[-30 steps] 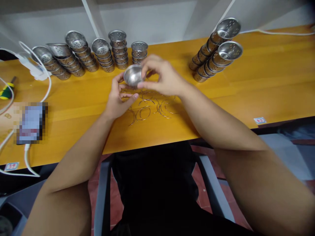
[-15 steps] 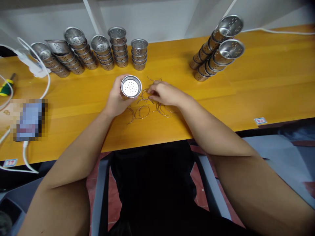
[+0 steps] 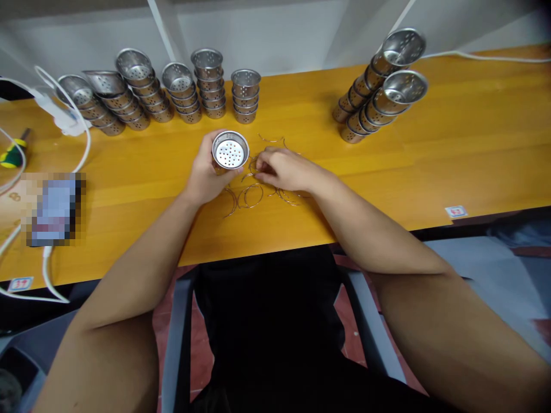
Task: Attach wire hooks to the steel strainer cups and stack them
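My left hand [image 3: 206,170] is wrapped around a small perforated metal cup [image 3: 230,154], tilted so that its open mouth and holed bottom face me. Just right of the cup, my right hand [image 3: 282,167] hovers low over loose, thin curved wires. Its fingers are curled, with a gap between thumb and fingertips, and I make out nothing held there. One wire ring [image 3: 253,196] lies in front of the fingers, next to more bent wires [image 3: 231,201] below the cup. Another wire [image 3: 270,140] lies behind the right hand. Part of the wire pile is hidden under that hand.
Several stacks of perforated cups [image 3: 209,83] stand along the back left of the wooden table [image 3: 465,137]. Two taller leaning stacks [image 3: 379,94] are at the back right. A phone [image 3: 55,209] with a white cable, a power strip [image 3: 71,121] and a screwdriver [image 3: 15,154] lie left.
My right hand has shifted slightly down and left over the wires, its thumb and fingers a little farther apart. The left hand keeps the cup in nearly the same place.
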A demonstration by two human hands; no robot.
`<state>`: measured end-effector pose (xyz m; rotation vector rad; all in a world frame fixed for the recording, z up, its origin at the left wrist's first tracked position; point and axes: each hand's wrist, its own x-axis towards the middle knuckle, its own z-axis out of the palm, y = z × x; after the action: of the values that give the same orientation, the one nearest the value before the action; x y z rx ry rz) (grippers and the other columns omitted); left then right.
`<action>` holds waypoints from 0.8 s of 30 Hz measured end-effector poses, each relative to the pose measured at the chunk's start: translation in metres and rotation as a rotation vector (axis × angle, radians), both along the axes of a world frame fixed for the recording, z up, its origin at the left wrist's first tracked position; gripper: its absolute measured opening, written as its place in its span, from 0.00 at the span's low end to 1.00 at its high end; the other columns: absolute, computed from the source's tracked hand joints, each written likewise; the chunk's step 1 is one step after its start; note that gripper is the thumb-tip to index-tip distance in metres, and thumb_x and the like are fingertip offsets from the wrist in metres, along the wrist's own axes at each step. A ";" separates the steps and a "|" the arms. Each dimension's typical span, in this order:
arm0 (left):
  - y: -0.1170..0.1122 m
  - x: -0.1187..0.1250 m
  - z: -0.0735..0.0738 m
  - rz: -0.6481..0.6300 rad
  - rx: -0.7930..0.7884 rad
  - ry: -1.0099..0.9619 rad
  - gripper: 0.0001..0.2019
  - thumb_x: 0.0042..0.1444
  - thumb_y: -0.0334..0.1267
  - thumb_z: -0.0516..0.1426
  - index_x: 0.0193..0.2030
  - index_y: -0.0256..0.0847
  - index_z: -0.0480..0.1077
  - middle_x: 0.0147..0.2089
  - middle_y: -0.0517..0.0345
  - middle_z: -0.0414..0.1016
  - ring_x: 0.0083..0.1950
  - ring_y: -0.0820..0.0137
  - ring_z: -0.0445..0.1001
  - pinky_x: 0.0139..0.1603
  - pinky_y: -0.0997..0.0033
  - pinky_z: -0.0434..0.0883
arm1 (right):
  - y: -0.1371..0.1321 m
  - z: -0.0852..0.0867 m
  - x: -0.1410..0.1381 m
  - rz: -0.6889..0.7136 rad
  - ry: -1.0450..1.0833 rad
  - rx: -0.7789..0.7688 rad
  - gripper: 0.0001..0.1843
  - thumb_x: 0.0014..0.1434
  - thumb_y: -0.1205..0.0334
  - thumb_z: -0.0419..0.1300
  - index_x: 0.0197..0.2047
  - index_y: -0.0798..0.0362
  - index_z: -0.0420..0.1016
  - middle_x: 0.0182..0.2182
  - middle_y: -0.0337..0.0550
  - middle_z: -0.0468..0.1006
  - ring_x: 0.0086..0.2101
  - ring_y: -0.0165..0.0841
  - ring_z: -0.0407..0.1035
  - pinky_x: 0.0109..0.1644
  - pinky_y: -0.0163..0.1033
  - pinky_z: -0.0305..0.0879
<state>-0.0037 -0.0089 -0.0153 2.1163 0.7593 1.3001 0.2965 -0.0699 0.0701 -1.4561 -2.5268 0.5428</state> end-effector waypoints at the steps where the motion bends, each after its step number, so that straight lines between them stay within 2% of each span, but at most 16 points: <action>1: 0.000 0.000 0.000 -0.001 0.005 -0.001 0.58 0.64 0.81 0.81 0.87 0.51 0.67 0.82 0.39 0.80 0.87 0.38 0.83 0.95 0.31 0.81 | -0.002 0.001 -0.002 0.013 -0.002 -0.006 0.04 0.85 0.65 0.70 0.59 0.51 0.87 0.61 0.59 0.91 0.58 0.51 0.85 0.65 0.51 0.77; 7: 0.002 0.000 -0.004 0.007 0.001 0.012 0.58 0.64 0.80 0.82 0.87 0.55 0.66 0.83 0.42 0.79 0.90 0.37 0.80 0.96 0.31 0.79 | -0.017 0.012 -0.017 -0.052 -0.150 -0.026 0.12 0.84 0.72 0.64 0.54 0.52 0.90 0.59 0.63 0.94 0.57 0.56 0.88 0.57 0.52 0.76; 11: 0.007 -0.001 -0.010 -0.034 0.033 0.028 0.55 0.69 0.81 0.78 0.88 0.58 0.63 0.84 0.50 0.80 0.86 0.45 0.82 0.93 0.32 0.80 | -0.026 0.016 -0.025 -0.056 -0.263 -0.008 0.15 0.84 0.74 0.59 0.57 0.57 0.89 0.61 0.70 0.93 0.56 0.59 0.89 0.54 0.53 0.75; 14: 0.010 -0.002 -0.014 -0.042 0.079 0.025 0.53 0.72 0.79 0.78 0.89 0.58 0.62 0.84 0.50 0.79 0.85 0.47 0.83 0.93 0.31 0.80 | -0.026 0.013 -0.026 -0.048 -0.252 -0.004 0.12 0.82 0.73 0.62 0.59 0.57 0.88 0.63 0.72 0.91 0.54 0.58 0.88 0.52 0.53 0.76; 17: 0.009 -0.003 -0.013 -0.034 0.069 0.005 0.56 0.68 0.80 0.79 0.88 0.56 0.63 0.83 0.45 0.79 0.85 0.43 0.83 0.92 0.33 0.81 | -0.019 0.010 -0.018 -0.067 -0.150 -0.012 0.08 0.79 0.73 0.65 0.55 0.54 0.84 0.58 0.65 0.92 0.52 0.54 0.86 0.55 0.52 0.75; 21: 0.004 -0.002 -0.005 -0.002 0.021 -0.003 0.57 0.65 0.79 0.82 0.87 0.55 0.65 0.83 0.42 0.79 0.88 0.39 0.81 0.94 0.34 0.81 | -0.005 0.005 -0.002 -0.033 0.127 -0.046 0.13 0.73 0.77 0.66 0.51 0.49 0.81 0.47 0.48 0.90 0.44 0.43 0.81 0.54 0.47 0.75; 24: 0.001 0.000 0.000 -0.001 0.011 0.006 0.57 0.64 0.76 0.83 0.86 0.53 0.67 0.82 0.41 0.80 0.88 0.38 0.82 0.95 0.32 0.80 | 0.004 0.000 0.005 0.004 0.307 -0.113 0.15 0.71 0.77 0.66 0.53 0.49 0.83 0.42 0.42 0.88 0.40 0.39 0.79 0.53 0.46 0.76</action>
<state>-0.0035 -0.0083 -0.0151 2.1297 0.7559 1.3003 0.3017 -0.0662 0.0698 -1.2879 -2.2911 0.8507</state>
